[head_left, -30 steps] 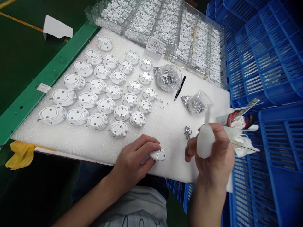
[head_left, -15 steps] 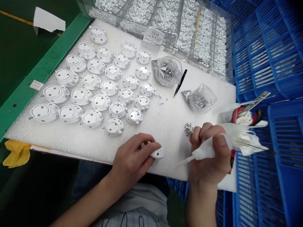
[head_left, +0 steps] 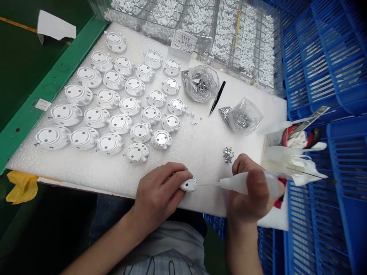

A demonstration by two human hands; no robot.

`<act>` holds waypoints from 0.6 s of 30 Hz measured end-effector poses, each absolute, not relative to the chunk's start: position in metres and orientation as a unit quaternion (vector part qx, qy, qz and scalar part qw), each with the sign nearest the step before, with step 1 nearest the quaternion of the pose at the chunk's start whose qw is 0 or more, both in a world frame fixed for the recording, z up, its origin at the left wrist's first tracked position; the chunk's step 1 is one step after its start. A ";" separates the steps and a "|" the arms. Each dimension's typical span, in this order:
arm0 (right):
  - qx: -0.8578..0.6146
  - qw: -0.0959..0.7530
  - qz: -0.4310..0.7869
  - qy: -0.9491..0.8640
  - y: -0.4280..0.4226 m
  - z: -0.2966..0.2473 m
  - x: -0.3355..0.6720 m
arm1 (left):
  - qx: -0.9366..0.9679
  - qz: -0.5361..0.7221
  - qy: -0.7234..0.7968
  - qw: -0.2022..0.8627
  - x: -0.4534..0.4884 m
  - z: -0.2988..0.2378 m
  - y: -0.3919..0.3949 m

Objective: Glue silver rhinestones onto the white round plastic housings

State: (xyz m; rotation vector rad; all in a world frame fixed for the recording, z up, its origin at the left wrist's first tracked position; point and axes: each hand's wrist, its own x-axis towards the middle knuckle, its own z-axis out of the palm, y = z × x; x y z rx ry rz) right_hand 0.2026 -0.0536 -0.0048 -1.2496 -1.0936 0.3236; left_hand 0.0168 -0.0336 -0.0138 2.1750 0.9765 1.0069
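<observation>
My left hand (head_left: 162,191) grips a small white plastic part (head_left: 188,185), rounded with a dark square mark on its side, near the front edge of the foam-covered table (head_left: 212,162). In my right hand (head_left: 252,191) is a white squeeze bottle (head_left: 236,182) with a long thin nozzle, lying nearly level. The nozzle tip points left and reaches the right side of the part; whether it touches I cannot tell. Several similar white oval parts (head_left: 120,123) stand in rows at left. A small heap of shiny metal pieces (head_left: 228,155) lies just beyond my right hand.
Two clear bags of metal bits, one bag (head_left: 202,84) farther back and another bag (head_left: 246,117) nearer, flank black tweezers (head_left: 217,98). Clear trays (head_left: 197,23) of small white pieces line the back. Blue crates (head_left: 323,72) and a tool holder (head_left: 268,147) stand at right.
The squeeze bottle in my right hand has swung from tilted to nearly level, and its nozzle has come left to the white part. My left hand keeps its hold.
</observation>
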 end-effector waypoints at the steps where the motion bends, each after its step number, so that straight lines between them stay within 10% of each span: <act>1: -0.551 0.661 0.141 -0.489 -0.053 -0.005 0.203 | 0.810 0.373 0.362 0.271 0.017 -0.015 -0.034; 18: -0.525 0.653 0.139 -0.528 -0.053 -0.005 0.205 | 0.807 0.394 0.358 0.257 0.018 -0.020 -0.035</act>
